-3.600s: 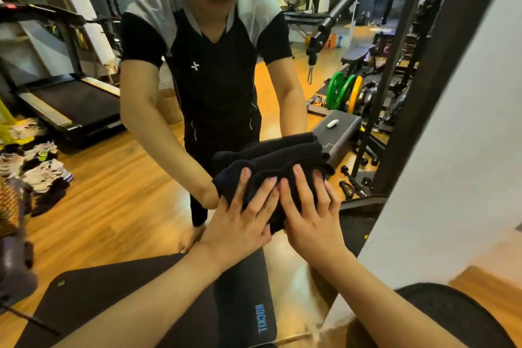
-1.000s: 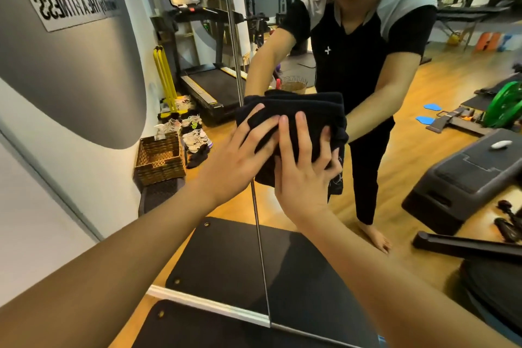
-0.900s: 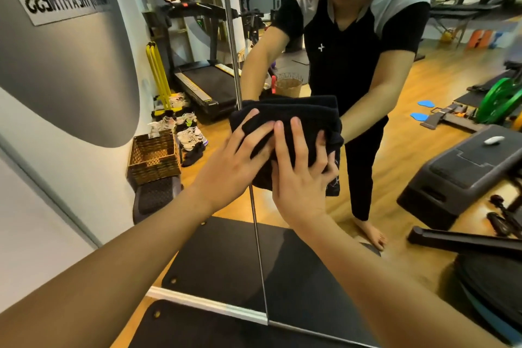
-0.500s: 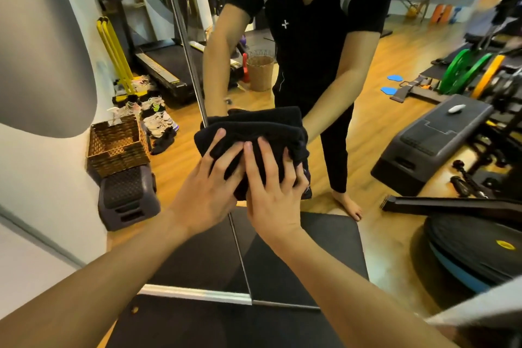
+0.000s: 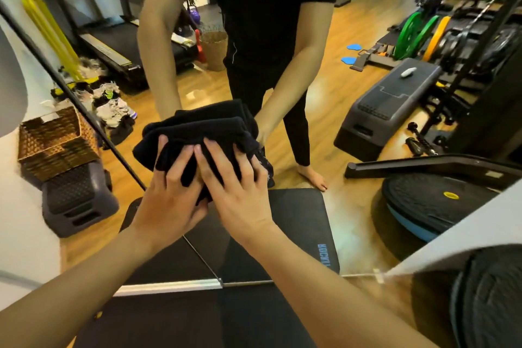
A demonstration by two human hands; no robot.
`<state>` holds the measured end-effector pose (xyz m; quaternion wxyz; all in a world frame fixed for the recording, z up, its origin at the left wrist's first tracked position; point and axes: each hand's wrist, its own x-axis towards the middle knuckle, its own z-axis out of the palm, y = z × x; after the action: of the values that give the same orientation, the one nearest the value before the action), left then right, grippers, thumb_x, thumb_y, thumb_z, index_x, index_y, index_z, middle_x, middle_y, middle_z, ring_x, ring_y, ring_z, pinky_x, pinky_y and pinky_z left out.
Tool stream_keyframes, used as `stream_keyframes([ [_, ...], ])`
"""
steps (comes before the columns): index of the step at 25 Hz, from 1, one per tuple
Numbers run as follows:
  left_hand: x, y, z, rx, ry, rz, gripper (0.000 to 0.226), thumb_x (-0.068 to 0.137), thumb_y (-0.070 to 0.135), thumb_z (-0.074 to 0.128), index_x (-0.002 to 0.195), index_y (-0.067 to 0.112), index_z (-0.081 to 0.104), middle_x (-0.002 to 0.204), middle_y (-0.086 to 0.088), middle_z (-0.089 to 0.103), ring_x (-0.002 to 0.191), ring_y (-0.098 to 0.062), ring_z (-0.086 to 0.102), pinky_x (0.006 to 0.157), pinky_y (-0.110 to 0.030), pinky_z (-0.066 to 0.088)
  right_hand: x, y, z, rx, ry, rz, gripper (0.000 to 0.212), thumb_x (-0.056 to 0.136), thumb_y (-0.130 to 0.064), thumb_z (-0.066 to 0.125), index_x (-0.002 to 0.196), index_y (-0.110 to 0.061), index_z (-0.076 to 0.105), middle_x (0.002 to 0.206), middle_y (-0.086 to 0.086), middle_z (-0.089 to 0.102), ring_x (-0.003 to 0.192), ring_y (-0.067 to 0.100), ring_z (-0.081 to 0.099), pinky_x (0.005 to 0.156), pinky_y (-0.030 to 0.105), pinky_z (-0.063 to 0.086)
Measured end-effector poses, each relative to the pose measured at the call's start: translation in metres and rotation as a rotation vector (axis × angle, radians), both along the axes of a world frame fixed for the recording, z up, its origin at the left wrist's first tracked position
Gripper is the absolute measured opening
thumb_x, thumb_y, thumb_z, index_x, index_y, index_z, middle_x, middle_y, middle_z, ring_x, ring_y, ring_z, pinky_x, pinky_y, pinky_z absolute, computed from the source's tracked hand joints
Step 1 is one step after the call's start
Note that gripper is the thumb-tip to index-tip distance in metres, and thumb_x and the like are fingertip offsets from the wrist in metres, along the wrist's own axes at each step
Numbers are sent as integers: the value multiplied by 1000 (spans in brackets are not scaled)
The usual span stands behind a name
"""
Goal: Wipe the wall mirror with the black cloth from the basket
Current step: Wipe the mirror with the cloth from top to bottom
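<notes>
Gym equipment reflects in the large frameless wall mirror; left hand and right hand press the bunched black cloth against it, fingers spread.

Black cloth lower part hidden under both hands; reflected person's head cut off by top edge.
</notes>
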<state>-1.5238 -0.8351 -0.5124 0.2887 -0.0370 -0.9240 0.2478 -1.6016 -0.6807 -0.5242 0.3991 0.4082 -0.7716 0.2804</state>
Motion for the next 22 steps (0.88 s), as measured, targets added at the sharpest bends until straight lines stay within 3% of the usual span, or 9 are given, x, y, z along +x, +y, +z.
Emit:
stream_keyframes([
  [3, -25, 18, -15, 37, -115, 53, 81, 99, 46, 53, 161, 7, 20, 158, -31, 31, 145, -60, 26, 124, -67, 3, -21, 36, -6, -12, 27, -36, 55, 103, -25, 54, 155, -24, 36, 162, 0, 27, 146, 29, 32, 110, 45, 45],
  [7, -57, 61, -19, 88, -104, -31, 74, 102, 45, 47, 160, 7, 24, 157, -28, 34, 144, -59, 28, 124, -66, 3, -46, 82, -8, 2, 50, -75, 55, 103, -22, 53, 155, -25, 37, 162, 0, 28, 144, 28, 33, 107, 43, 47],
  [11, -83, 98, -19, 130, -77, -132, 76, 101, 41, 47, 163, 11, 14, 162, -26, 24, 142, -59, 33, 123, -69, 8, -70, 123, -10, 11, 69, -117, 53, 103, -19, 50, 155, -25, 38, 162, 0, 29, 144, 29, 32, 111, 44, 40],
  [14, -103, 129, -17, 172, -57, -214, 77, 101, 37, 44, 163, 11, 8, 159, -22, 13, 140, -58, 36, 123, -69, 9, -87, 153, -11, -1, 90, -138, 52, 103, -17, 50, 154, -24, 39, 161, 1, 30, 143, 30, 34, 107, 43, 46],
  [18, -134, 175, -19, 190, -30, -296, 77, 100, 35, 43, 164, 11, 7, 157, -20, 12, 139, -56, 40, 123, -68, 11, -112, 200, -14, 2, 74, -166, 55, 101, -19, 55, 154, -24, 39, 160, 2, 31, 142, 31, 34, 100, 44, 52],
  [22, -172, 233, -29, 212, -24, -354, 78, 100, 36, 43, 164, 11, 6, 157, -18, 13, 138, -55, 43, 118, -72, 22, -144, 261, -17, 38, 88, -195, 59, 100, -24, 60, 154, -24, 38, 160, 3, 30, 142, 31, 33, 103, 43, 46],
])
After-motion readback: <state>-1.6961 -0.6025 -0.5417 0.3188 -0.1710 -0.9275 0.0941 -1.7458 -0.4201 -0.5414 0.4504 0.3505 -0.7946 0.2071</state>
